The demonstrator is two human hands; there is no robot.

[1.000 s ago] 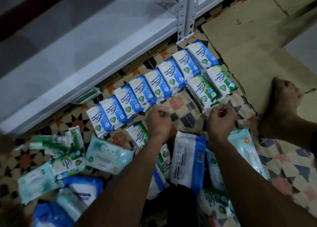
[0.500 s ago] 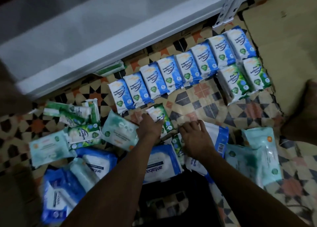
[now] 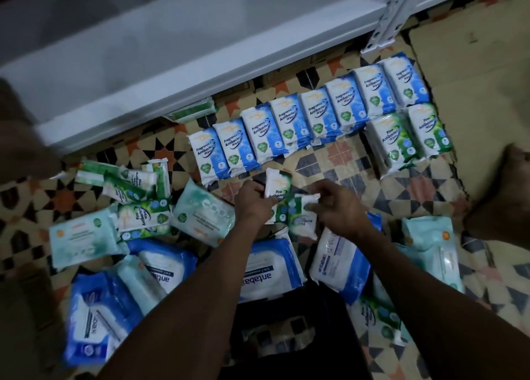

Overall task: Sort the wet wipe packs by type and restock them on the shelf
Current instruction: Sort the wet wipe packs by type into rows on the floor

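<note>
My left hand (image 3: pixel 253 200) grips a green pine wipe pack (image 3: pixel 277 186), lifted a little off the patterned floor. My right hand (image 3: pixel 337 207) pinches a second green pine pack (image 3: pixel 301 217) lying just right of the first. Behind them a row of several blue fragrance-free packs (image 3: pixel 309 118) lies edge to edge. Two green pine packs (image 3: pixel 407 138) sit at the row's right end, in front of it. Loose green pine packs (image 3: pixel 134 196), pale teal packs (image 3: pixel 203 211) and large blue antabax packs (image 3: pixel 272 267) are scattered near me.
The white metal shelf (image 3: pixel 172 49) runs across the back, its upright post (image 3: pixel 393 15) at the right. One green pack (image 3: pixel 192 111) lies partly under the shelf edge. Cardboard sheets (image 3: pixel 473 64) cover the floor at the right. A bare foot (image 3: pixel 504 196) rests at the right edge.
Both hands came back from the green packs at the row's right end to the pile in front of me. Each has taken hold of a green pine pack.
</note>
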